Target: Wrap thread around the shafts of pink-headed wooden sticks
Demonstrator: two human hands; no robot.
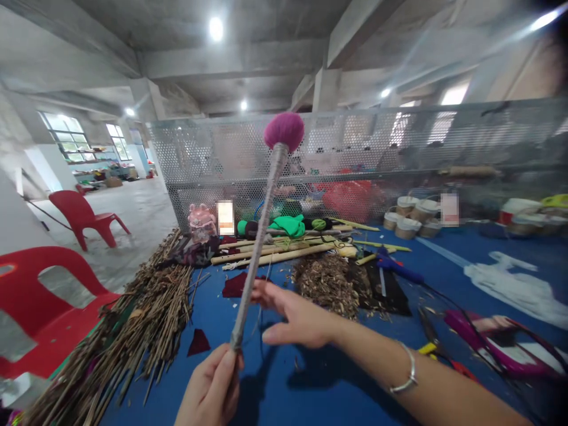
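Observation:
My left hand (213,387) is closed round the lower end of a long grey wrapped stick (257,248) and holds it upright, tilted to the right. A round magenta felt ball (284,131) tops the stick. My right hand (295,319), with a silver bracelet on its wrist, reaches across to the stick's middle. Its fingers are apart and the fingertips are at or just touching the stick. Both hands are above a blue table (310,384).
A heap of dry twigs (133,331) lies at the left, bamboo sticks (275,251) and wood shavings (328,284) in the middle, a blue glue gun (397,269) and a white bag (519,290) to the right. A perforated metal screen (355,154) stands behind. Red chairs (44,302) are at the left.

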